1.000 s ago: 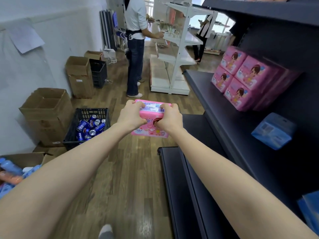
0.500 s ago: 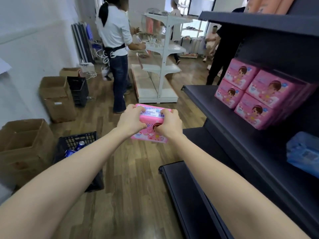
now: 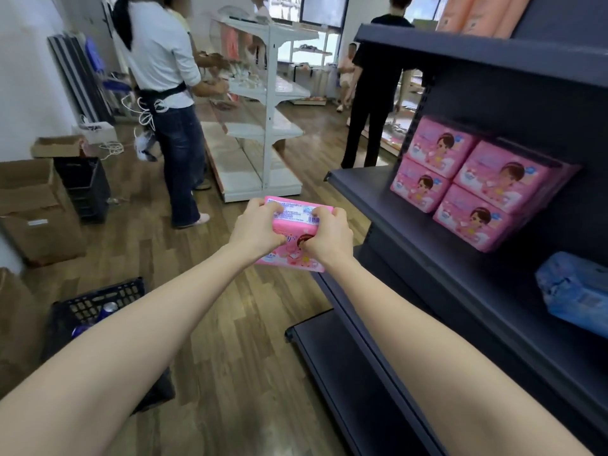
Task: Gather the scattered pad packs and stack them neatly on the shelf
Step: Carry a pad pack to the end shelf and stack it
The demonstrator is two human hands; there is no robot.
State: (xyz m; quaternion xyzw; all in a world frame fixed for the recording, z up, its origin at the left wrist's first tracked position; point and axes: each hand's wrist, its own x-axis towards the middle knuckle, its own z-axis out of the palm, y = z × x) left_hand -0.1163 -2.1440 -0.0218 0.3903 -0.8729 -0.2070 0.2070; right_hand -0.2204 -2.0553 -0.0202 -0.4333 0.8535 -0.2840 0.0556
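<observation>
A pink pad pack (image 3: 293, 216) hangs in front of me over the wooden floor, just left of the dark shelf (image 3: 437, 258). My left hand (image 3: 258, 227) grips its left end and my right hand (image 3: 329, 236) grips its right end. On the shelf's middle board, to the right and farther back, several pink pad packs (image 3: 477, 182) stand stacked two high. A blue pack (image 3: 575, 291) lies on the same board nearer to me.
A black crate with cans (image 3: 98, 311) sits on the floor at the lower left, cardboard boxes (image 3: 36, 209) beyond it. A person in a white top (image 3: 164, 93) stands at a white shelf unit (image 3: 263, 120). Another person in black (image 3: 378, 93) stands past the dark shelf's end.
My view has swung up and to the right, so the stacked pink packs now sit closer and larger. Both hands have kept hold of the pink pack throughout.
</observation>
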